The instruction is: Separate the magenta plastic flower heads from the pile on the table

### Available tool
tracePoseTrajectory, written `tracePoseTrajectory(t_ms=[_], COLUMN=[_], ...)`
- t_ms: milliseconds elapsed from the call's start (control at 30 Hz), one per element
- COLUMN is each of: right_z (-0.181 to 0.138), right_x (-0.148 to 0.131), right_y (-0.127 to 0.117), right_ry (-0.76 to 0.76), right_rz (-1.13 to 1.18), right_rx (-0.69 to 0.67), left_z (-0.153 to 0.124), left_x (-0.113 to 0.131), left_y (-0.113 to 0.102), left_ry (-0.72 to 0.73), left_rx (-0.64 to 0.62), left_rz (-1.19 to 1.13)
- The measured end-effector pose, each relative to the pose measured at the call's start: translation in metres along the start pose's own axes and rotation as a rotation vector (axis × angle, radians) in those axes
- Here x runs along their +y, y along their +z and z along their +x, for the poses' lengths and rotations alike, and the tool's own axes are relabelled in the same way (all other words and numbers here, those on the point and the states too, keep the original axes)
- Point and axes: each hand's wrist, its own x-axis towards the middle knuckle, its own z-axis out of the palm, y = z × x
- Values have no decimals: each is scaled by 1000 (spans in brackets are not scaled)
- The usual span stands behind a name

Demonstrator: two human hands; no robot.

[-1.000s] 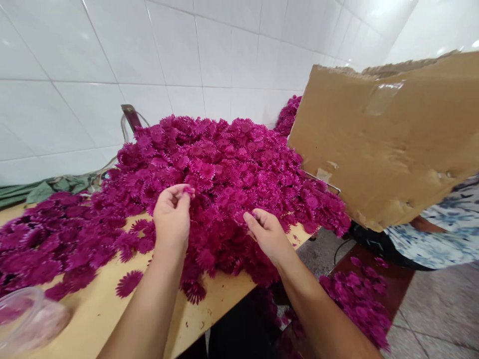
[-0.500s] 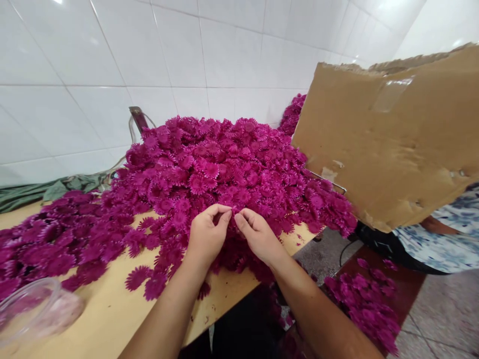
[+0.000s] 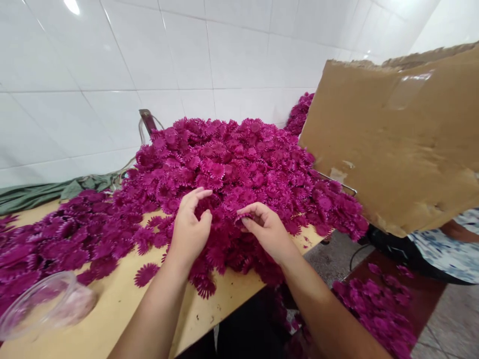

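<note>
A big heap of magenta artificial flowers (image 3: 228, 159) covers the tabletop against the wall. My right hand (image 3: 265, 229) pinches one flower head (image 3: 244, 218) between thumb and fingers, above the front of the heap. To its left, my left hand (image 3: 192, 222) has thumb and fingers apart with nothing visible between them, just over the flowers. One loose flower (image 3: 146, 274) lies on the bare wood beside my left forearm.
A clear plastic tub (image 3: 48, 309) is at the table's front left. Green cloth (image 3: 67, 188) lies along the wall. A large cardboard sheet (image 3: 396, 144) stands at the right, partly hiding a person in patterned clothing (image 3: 449, 244). More flowers (image 3: 377, 309) lie low at the right.
My hands were close together, fingertips almost meeting. My left hand has opened and drawn away to the left, while my right hand holds a flower. The view has shifted slightly.
</note>
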Motion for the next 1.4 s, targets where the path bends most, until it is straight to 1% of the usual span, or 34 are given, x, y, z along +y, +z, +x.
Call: tracePoseTrajectory(t_ms=[67, 133, 233, 300, 367, 467, 533, 600, 700, 767, 833, 900, 967, 1000, 1033, 1100, 1200, 1267, 1333, 1400], right_z=[4, 6, 8, 9, 11, 13, 14, 13, 8, 4, -1, -3, -3, -3, -2, 1, 4, 6, 7, 9], right_x=[-1, -3, -3, -2, 0, 1, 2, 2, 1, -1, -2, -1, 1, 3, 5, 7, 5, 2, 2, 3], right_y=[3, 7, 13, 17, 19, 20, 21, 22, 25, 26, 27, 25, 20, 17, 15, 11, 10, 11, 14, 17], right_ry=[-21, -50, -62, -60, -58, -38, -37, -68, -96, -80, -65, -50, -25, -16, -12, -22, -60, -97, -116, -102], right_rz=[8, -47, -191, -281, -324, -300, -266, -238, -199, -177, -171, -189, -210, -215, -215, -219, -316, -405, -445, -427], right_rx=[15, 35, 78, 118, 140, 130, 116, 94, 20, -27, -56, -68, -58, -47, -35, -22, -4, 29, 70, 85], left_z=[-14, -26, -36, -39, -40, -42, -42, -41, -35, -27, -15, -2, 9, 13, 14, 11, -5, -20, -33, -42], left_x=[6, 10, 10, 8, 6, 7, 8, 8, 5, 2, -3, -8, -12, -14, -16, -16, -10, -2, 6, 12], left_y=[1, 3, 6, 7, 9, 12, 14, 16, 18, 17, 12, 3, -8, -13, -17, -20, -14, -6, 4, 15], left_ry=[66, 110, 189, 203, 190, 143, 79, -2, -126, -213, -319, -409, -414, -383, -339, -240, -155, -193, -266, -301], left_rx=[-96, -166, -189, -186, -179, -187, -190, -167, -76, 12, 142, 312, 453, 465, 432, 297, 120, -28, -196, -292], left_rz=[80, 116, 157, 169, 170, 152, 117, 67, -21, -151, -346, -511, -546, -507, -444, -273, -94, -78, -124, -184])
